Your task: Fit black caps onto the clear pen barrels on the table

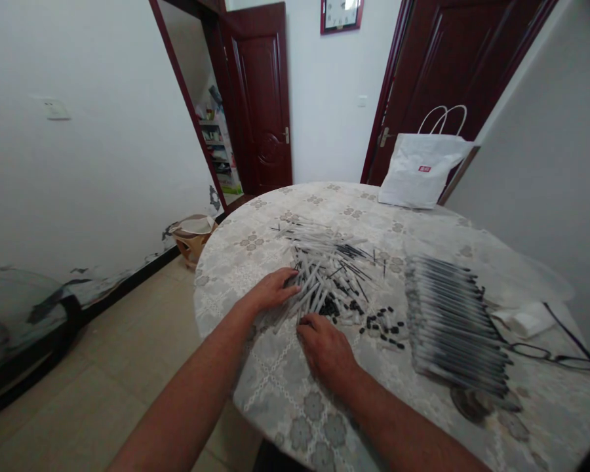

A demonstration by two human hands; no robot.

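Observation:
My left hand (275, 289) rests at the left edge of a heap of clear pen barrels (312, 288). Its fingers are stretched out and apart, touching the barrels. My right hand (326, 346) is close by, low on the near side of the heap, with curled fingers; whatever is between the fingertips is hidden. Thin black pen refills (353, 251) are mixed through the heap and stick out at its far right. Small black caps (330, 306) cluster beside my right hand, and more lie scattered to the right among small clear pieces (386, 321).
Rows of assembled pens (455, 324) lie on the right of the patterned tablecloth (270, 383). Beyond them are eyeglasses (553, 357), white tissue (526, 319) and clear plastic film (516, 262). A white paper bag (423, 172) stands at the back. A wooden stool (193, 246) is left of the table.

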